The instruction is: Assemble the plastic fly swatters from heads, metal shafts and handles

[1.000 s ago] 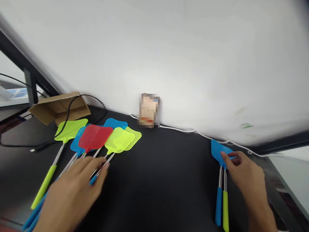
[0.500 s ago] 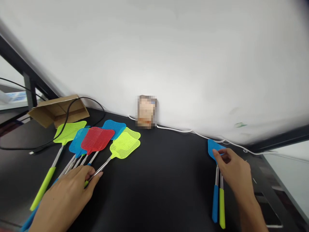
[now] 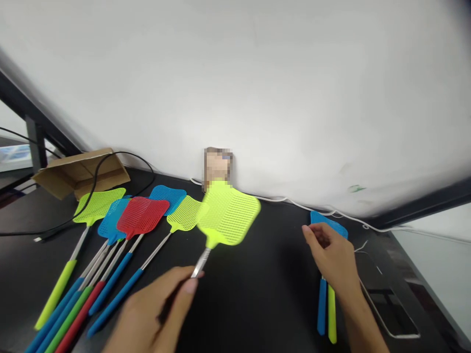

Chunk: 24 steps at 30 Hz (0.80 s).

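Note:
My left hand (image 3: 158, 304) is closed around the metal shaft of a yellow-green fly swatter (image 3: 228, 212), raised off the table with its mesh head up. To its left lies a fan of fly swatters: a red one (image 3: 143, 216), several with blue handles, and a yellow-green one (image 3: 184, 214) just behind the held one. My right hand (image 3: 333, 252), fingers loosely curled and apart, hovers over a second group. There a blue swatter head (image 3: 331, 224) shows partly behind the hand, with a blue handle (image 3: 321, 309) and a yellow-green handle (image 3: 332, 316) below.
An open cardboard box (image 3: 83, 171) stands at the back left, a black cable (image 3: 96, 179) looping over it. A white cord (image 3: 275, 199) runs along the white wall (image 3: 235, 88). A pixelated item (image 3: 217, 166) leans there. At right lies a phone-like dark device (image 3: 392, 311).
My left hand has lifted the yellow-green swatter from the left group and carried it rightward. My right hand has shifted slightly left over the blue swatter. The view has turned a little.

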{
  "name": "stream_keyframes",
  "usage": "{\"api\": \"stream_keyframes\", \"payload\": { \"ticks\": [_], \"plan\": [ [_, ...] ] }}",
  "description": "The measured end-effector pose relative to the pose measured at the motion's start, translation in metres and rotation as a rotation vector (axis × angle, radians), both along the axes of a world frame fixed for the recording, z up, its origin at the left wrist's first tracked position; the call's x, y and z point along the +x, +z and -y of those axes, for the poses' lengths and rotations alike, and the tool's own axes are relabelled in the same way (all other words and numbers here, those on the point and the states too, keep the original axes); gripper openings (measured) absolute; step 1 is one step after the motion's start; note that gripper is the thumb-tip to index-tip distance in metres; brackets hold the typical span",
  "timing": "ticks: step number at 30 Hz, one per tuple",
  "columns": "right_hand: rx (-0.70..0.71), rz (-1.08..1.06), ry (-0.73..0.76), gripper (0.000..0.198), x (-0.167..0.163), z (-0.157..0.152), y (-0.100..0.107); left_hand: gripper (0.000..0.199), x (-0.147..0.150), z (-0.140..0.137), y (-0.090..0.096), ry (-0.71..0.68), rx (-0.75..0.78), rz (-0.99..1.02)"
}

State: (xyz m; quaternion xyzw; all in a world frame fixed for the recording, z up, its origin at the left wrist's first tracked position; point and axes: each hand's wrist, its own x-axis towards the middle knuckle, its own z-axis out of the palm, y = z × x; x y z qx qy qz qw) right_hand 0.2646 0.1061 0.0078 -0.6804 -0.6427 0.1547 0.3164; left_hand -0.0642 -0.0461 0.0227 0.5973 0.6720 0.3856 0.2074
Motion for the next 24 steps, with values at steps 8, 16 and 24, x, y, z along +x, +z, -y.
{"api": "stream_keyframes", "payload": {
  "ticks": [8,16,24],
  "plan": [
    [-0.287,-0.526,0.376,0.046,-0.042,0.017,-0.008,0.034,0.098,-0.095,-0.035,-0.339,-0.473,0.865],
    [-0.395,-0.411,0.436,0.039,-0.062,0.034,-0.01,0.032,0.113,-0.136,-0.045,-0.293,-0.243,0.98],
    [-0.684,-0.72,0.4,0.048,-0.09,0.061,-0.022,0.039,0.101,-0.134,-0.047,-0.51,-0.439,1.095]
  ]
}}
